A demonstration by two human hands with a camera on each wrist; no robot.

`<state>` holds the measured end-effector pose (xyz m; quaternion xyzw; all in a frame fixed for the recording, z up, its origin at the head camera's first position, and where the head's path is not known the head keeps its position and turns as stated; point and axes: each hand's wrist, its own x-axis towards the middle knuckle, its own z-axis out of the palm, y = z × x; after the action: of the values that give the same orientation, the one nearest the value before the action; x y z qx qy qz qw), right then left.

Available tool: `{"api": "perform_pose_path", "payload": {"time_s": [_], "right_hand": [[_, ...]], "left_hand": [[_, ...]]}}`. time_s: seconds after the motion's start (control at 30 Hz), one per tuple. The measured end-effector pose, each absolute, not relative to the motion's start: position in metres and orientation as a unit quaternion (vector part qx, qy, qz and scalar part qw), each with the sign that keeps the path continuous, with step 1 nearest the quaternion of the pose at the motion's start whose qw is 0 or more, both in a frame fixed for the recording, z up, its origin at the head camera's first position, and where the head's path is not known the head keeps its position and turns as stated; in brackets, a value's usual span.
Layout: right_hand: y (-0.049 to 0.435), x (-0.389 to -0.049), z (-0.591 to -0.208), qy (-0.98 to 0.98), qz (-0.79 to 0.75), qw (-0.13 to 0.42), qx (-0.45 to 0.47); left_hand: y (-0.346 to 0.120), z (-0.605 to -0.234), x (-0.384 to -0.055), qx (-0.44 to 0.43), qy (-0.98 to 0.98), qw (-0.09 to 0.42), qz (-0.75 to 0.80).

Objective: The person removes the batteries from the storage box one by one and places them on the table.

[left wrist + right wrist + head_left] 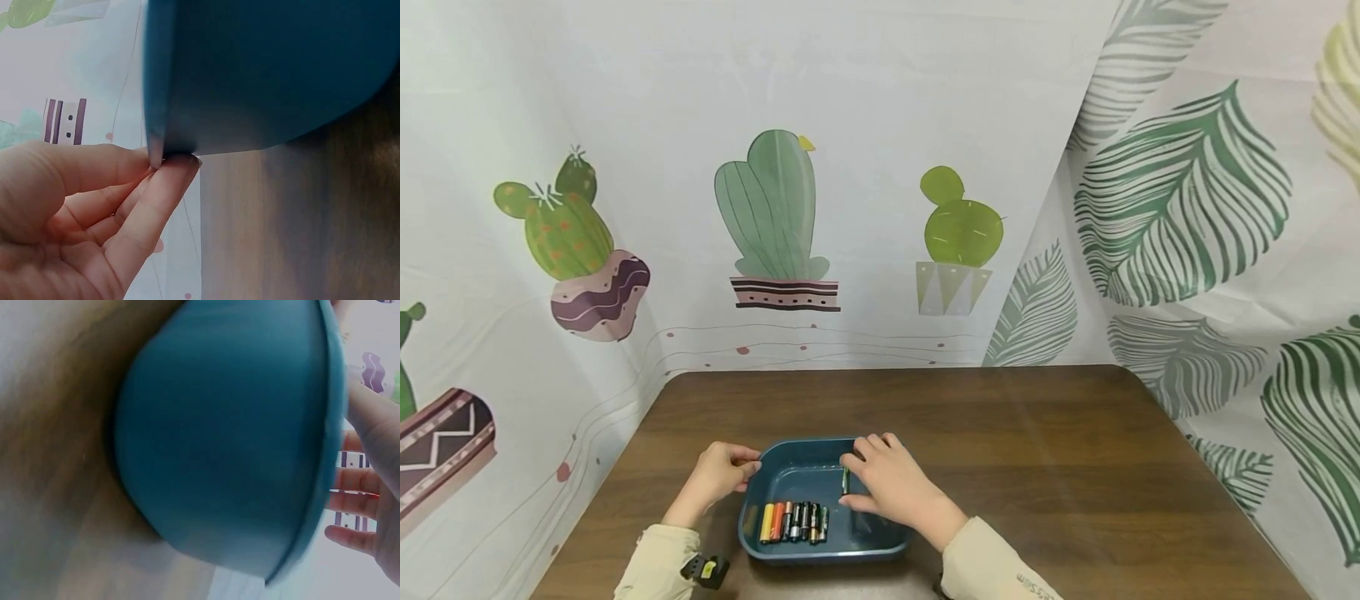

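Note:
A dark blue tray [801, 553] stands on the table. My left hand [721, 473] pinches its left rim between thumb and fingers; the left wrist view shows that rim [156, 94] up close. Over the tray's right part, my right hand [891, 483] holds a slim dark green battery [846, 481] end to end between thumb and index finger. Inside the tray, at the lower left, a row of batteries lies side by side: a yellow battery [767, 523], an orange battery [777, 522] and several dark ones. In the right wrist view the tray's outer wall [225, 437] hides the batteries.
The brown wooden table [1037, 467] extends around the tray, with its far edge against a hanging cloth [865, 208] printed with cacti and leaves. A small black device [706, 571] is strapped at the left wrist.

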<state>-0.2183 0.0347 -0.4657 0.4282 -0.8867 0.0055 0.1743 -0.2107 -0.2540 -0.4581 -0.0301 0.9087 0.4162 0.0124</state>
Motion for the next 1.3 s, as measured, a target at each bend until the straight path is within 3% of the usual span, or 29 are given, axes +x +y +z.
{"api": "perform_pose_path", "payload": {"time_s": [0.97, 1.3], "right_hand": [[0.111, -0.226, -0.447, -0.878, 0.044, 0.231, 0.417], [0.143, -0.234, -0.455, -0.894, 0.062, 0.197, 0.398]], "left_hand": [[-0.254, -0.457, -0.208, -0.027, 0.906, 0.012, 0.423], [-0.254, -0.458, -0.208, -0.029, 0.905, 0.007, 0.424]]}}
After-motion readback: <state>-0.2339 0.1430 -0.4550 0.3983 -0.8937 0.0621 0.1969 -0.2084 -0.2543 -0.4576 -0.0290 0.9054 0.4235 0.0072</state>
